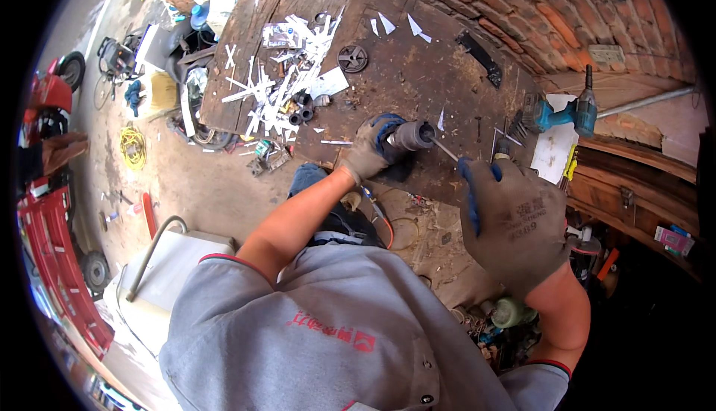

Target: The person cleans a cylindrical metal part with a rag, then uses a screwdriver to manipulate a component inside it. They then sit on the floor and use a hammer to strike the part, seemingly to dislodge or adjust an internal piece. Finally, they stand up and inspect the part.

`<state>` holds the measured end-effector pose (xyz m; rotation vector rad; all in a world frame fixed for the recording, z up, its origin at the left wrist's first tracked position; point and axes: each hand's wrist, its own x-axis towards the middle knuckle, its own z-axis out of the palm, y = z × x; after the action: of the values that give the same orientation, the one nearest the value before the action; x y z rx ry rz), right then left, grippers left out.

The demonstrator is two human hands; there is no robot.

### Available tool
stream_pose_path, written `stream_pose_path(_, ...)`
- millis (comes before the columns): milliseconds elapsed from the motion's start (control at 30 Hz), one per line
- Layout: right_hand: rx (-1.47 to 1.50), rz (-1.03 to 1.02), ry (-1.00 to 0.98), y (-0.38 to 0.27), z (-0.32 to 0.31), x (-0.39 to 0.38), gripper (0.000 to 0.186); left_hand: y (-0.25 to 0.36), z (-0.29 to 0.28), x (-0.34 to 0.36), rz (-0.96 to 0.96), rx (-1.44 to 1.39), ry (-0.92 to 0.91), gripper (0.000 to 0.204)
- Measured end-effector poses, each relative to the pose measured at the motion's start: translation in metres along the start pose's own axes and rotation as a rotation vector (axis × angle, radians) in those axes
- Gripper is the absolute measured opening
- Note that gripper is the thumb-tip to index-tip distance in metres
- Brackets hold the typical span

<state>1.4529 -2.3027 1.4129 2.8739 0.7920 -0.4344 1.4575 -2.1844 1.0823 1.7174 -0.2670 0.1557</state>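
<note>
My left hand [367, 154], in a grey-brown glove with blue on it, is closed around a dark grey cylindrical metal part [412, 136]. The part lies sideways over the near edge of the wooden workbench [418, 83], its open end facing right. In my right hand [514, 221], gloved the same way, is a thin metal rod like a screwdriver [446, 149]. Its tip meets the part's open end; whether it goes inside I cannot tell. The glove hides the rod's other end.
White paper strips [287, 86] and small metal parts cover the bench's left side. A black wheel [352, 58] and a black strip [481, 57] lie farther back. At right rests a teal cordless drill [559, 114]. A brick wall [522, 8] stands behind; yellow cord [133, 148] lies on the floor.
</note>
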Motion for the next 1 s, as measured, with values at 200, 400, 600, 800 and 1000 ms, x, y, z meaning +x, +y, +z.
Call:
stream_pose_path(200, -0.099, 0.127, -0.253, 0.002, 0.008, 0.011, 0.02, 0.003, 0.011, 0.0, -0.061, -0.009, 0.065, 0.037)
stream_pose_path(400, -0.09, 0.134, -0.42, 0.015, -0.011, 0.03, 0.022, -0.001, 0.013, -0.004, -0.086, 0.046, 0.051, 0.045)
stream_pose_path(600, -0.016, 0.181, -0.445, 0.023, -0.01, 0.035, 0.023, -0.006, 0.015, -0.002, -0.043, 0.059, 0.028, 0.041)
stream_pose_path(800, 0.124, 0.194, -0.201, 0.028, 0.019, 0.021, 0.016, -0.014, 0.006, 0.0, -0.097, -0.017, -0.125, 0.041)
stream_pose_path(1000, 0.058, 0.084, -0.11, 0.008, 0.015, 0.015, 0.017, 0.0, -0.006, 0.002, -0.15, -0.111, -0.163, 0.045)
